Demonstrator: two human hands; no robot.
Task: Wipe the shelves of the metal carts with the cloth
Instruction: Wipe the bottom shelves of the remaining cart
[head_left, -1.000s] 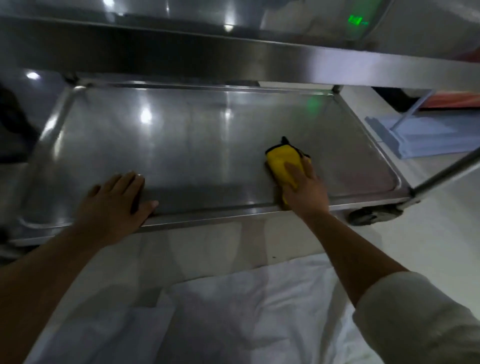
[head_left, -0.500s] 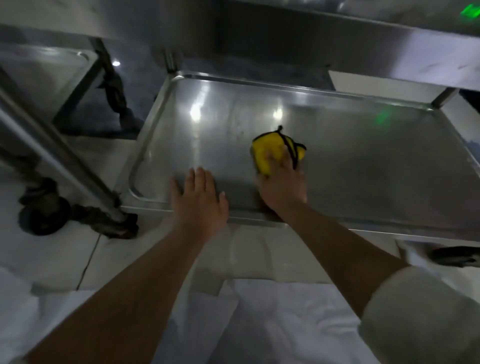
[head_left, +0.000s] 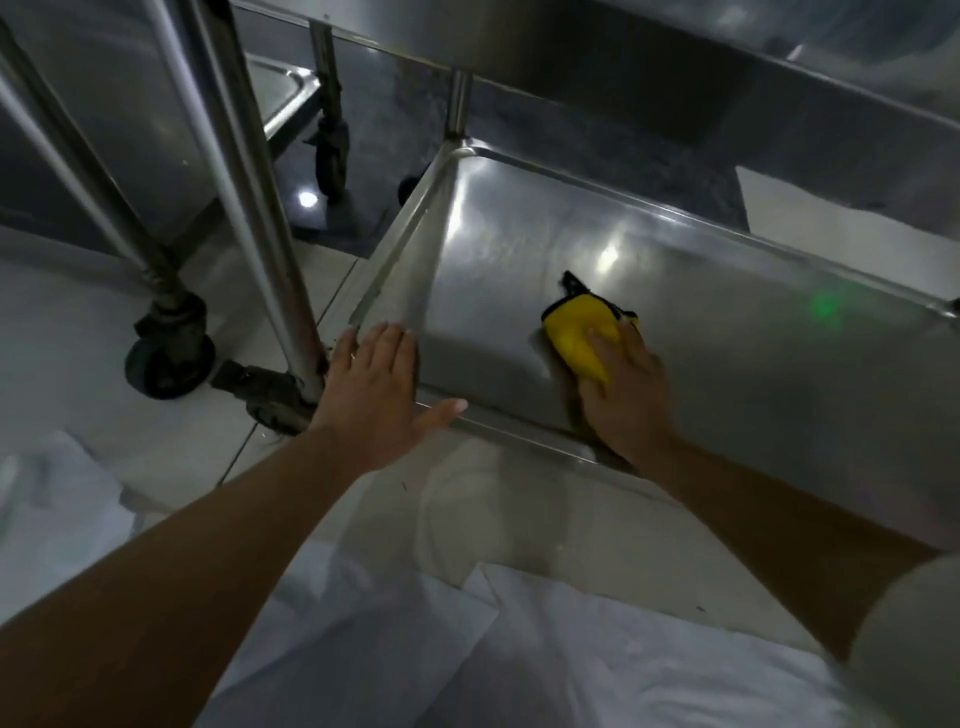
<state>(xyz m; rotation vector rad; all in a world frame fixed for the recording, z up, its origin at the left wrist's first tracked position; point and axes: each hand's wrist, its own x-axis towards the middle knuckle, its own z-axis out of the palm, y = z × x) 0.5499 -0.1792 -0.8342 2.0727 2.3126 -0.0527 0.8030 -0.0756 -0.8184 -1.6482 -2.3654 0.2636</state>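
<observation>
Low on the cart, the right hand (head_left: 626, 395) presses a folded yellow cloth with black trim (head_left: 584, 332) flat onto the shiny stainless-steel bottom shelf (head_left: 727, 353), fingers (head_left: 605, 345) fairly straight and spread over the top of the cloth, palm down, wrist crossing the shelf's near rim. The cloth sits toward the shelf's near-left part, close to the front rim, poking out at 11 o'clock from under the fingertips. The left hand (head_left: 376, 389) lies open and flat at 9 o'clock of the cloth, on the shelf's near-left corner, fingers together and straight, thumb stretched out along the front rim, holding nothing. Just at 9 o'clock of that hand rises a slanted steel upright post (head_left: 244, 171) of the cart, with a grimy dark caster (head_left: 270, 392) at its foot on the pale tiled floor (head_left: 78, 322). Another black caster wheel (head_left: 169, 356) stands further out at 9 o'clock under a second post. At 12 o'clock, above the bottom shelf, the edge of a steel upper shelf (head_left: 675, 78) cuts across. A green light reflection (head_left: 826, 304) glows on the shelf at 3 o'clock of the cloth. White clothing (head_left: 571, 649) fills the bottom at 6 o'clock.
</observation>
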